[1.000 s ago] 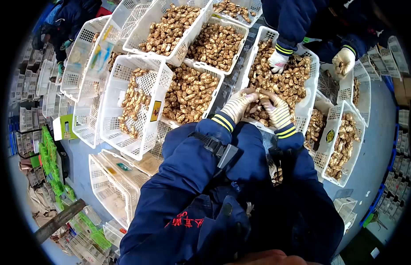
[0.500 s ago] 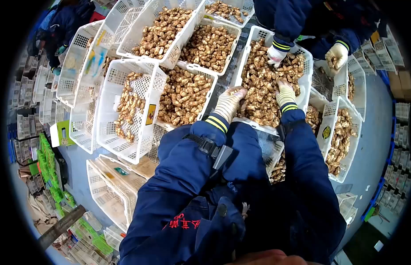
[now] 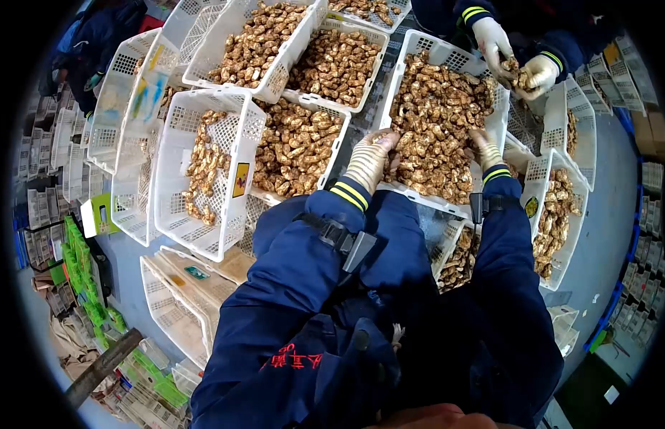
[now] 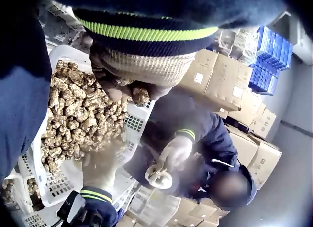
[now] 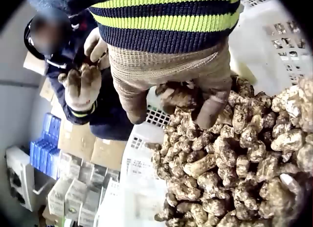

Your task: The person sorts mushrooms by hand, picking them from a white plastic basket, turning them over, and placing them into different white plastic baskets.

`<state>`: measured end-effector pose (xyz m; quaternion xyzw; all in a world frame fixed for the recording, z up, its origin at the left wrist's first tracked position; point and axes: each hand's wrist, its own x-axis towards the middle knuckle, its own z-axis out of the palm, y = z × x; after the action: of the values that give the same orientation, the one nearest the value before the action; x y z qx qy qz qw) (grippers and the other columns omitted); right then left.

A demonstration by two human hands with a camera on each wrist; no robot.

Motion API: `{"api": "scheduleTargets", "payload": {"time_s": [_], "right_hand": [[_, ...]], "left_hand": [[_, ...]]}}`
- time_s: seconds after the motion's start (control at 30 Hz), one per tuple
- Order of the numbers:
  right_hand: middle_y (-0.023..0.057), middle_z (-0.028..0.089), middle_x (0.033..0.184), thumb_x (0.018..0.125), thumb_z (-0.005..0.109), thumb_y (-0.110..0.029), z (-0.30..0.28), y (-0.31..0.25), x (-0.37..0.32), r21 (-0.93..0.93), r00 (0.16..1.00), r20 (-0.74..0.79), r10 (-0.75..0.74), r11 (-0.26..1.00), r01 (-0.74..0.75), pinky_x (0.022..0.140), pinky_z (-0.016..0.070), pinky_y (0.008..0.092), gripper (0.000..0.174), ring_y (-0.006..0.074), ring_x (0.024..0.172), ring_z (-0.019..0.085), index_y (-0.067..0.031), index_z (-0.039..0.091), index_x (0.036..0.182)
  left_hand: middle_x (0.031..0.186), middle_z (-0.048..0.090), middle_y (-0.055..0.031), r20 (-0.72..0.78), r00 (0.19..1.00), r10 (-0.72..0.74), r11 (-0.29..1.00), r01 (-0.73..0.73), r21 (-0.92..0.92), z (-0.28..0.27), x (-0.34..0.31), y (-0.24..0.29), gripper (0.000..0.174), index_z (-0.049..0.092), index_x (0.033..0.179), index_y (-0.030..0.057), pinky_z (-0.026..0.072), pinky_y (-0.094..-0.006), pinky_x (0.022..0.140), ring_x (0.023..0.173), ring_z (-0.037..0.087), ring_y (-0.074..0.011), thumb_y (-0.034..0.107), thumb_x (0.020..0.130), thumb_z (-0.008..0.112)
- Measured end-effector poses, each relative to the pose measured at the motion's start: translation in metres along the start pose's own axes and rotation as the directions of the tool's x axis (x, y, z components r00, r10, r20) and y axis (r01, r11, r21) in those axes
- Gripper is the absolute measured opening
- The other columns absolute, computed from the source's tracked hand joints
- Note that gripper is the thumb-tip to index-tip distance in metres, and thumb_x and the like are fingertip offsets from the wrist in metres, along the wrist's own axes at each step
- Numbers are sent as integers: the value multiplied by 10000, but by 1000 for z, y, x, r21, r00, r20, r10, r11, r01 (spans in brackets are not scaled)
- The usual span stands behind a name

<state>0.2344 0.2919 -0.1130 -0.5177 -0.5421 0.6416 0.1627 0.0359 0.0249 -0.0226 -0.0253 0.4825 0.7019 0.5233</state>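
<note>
A white plastic crate (image 3: 400,71) full of knobbly brown-and-cream mushrooms (image 3: 436,129) stands before me. At its near left edge is my gloved left hand (image 3: 368,159). In the left wrist view this hand grips a mushroom (image 4: 140,96) by its fingertips, above the heap. My gloved right hand (image 3: 486,150) is at the crate's right side, low over the pile. The right wrist view has a mushroom (image 5: 176,96) held between its thumb and fingers. Opposite me, another person's gloved hands (image 3: 538,75) hold mushrooms close together.
More crates of mushrooms stand left, including a tilted crate (image 3: 171,154) with a few inside. Another tilted crate (image 3: 575,214) is on the right. Stacked empty crates (image 3: 157,293) sit beside my left leg. Cardboard boxes (image 4: 220,80) line the background.
My hands were together over the near edge, then parted; the right moved right along the crate. The other person's hand has lifted out of the pile to meet their other hand.
</note>
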Motion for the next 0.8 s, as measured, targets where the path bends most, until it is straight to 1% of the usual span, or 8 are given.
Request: {"api": "scheduleTargets", "payload": {"time_s": [0.1, 0.2, 0.4, 0.57, 0.6, 0.67, 0.73, 0.8], "right_hand": [[148, 582, 1185, 810, 636, -325, 21, -5, 2, -757, 966, 238, -103, 603, 251, 961, 435, 395, 511, 328, 1111, 537, -83, 523, 1246], [156, 443, 1366, 838, 596, -297, 74, -4, -6, -991, 984, 135, 115, 0, 136, 998, 406, 449, 537, 364, 1187, 489, -118, 445, 1321], [205, 483, 1300, 750, 705, -376, 86, 0, -17, -997, 980, 70, 184, -12, 74, 964, 451, 404, 714, 343, 1183, 493, -74, 414, 1328], [187, 597, 1178, 709, 614, -438, 51, 9, -25, -884, 808, 460, 369, 100, 457, 928, 450, 398, 635, 351, 1066, 578, -87, 556, 1235], [192, 589, 1191, 689, 639, -475, 51, -4, -30, -918, 828, 397, 395, 167, 360, 952, 433, 396, 669, 337, 1098, 563, -88, 564, 1230], [208, 582, 1191, 723, 651, -474, 58, -36, -38, -981, 976, 153, 154, -92, 168, 953, 430, 398, 667, 321, 1121, 552, -75, 544, 1247], [208, 545, 1246, 808, 627, -437, 43, -37, -1, -964, 994, -93, 53, 246, -104, 949, 425, 412, 634, 323, 1167, 517, -42, 483, 1282], [207, 516, 1277, 830, 628, -360, 38, -32, 19, -984, 991, -137, 11, 113, -137, 979, 414, 403, 628, 340, 1178, 499, -33, 415, 1322]], "left_hand": [[916, 587, -56, 24, 1000, 20, 999, -21, 29, 0, -3, 3, 380, 517, 1171, -8, 491, -258, 659, 747, 561, -131, 210, 876, 616], [924, 590, -54, 6, 1000, 17, 999, -18, 41, 0, -1, 1, 390, 516, 1175, -10, 496, -257, 660, 749, 568, -129, 216, 875, 620], [948, 589, -44, 20, 1000, 3, 998, -4, 60, -4, 1, 1, 416, 504, 1197, -4, 509, -265, 683, 762, 578, -128, 247, 884, 616], [933, 584, -35, -1, 1000, 25, 998, -25, 64, 1, -3, 3, 404, 507, 1198, 8, 509, -261, 678, 751, 568, -116, 247, 888, 611], [929, 583, -33, -2, 1000, 24, 998, -24, 59, 2, -4, 4, 400, 509, 1197, 11, 507, -260, 675, 750, 567, -113, 245, 889, 610], [924, 586, -33, -1, 1000, 17, 998, -17, 64, 1, -4, 5, 385, 513, 1184, 15, 503, -257, 669, 745, 573, -117, 237, 885, 612], [920, 588, -34, -2, 1000, 9, 998, -9, 68, -1, -1, 2, 369, 518, 1170, 19, 500, -254, 662, 741, 580, -121, 230, 882, 615], [913, 591, -37, 17, 1000, 13, 999, -14, 41, -4, 1, -2, 366, 518, 1166, 25, 498, -256, 660, 738, 585, -132, 228, 878, 619]]}}
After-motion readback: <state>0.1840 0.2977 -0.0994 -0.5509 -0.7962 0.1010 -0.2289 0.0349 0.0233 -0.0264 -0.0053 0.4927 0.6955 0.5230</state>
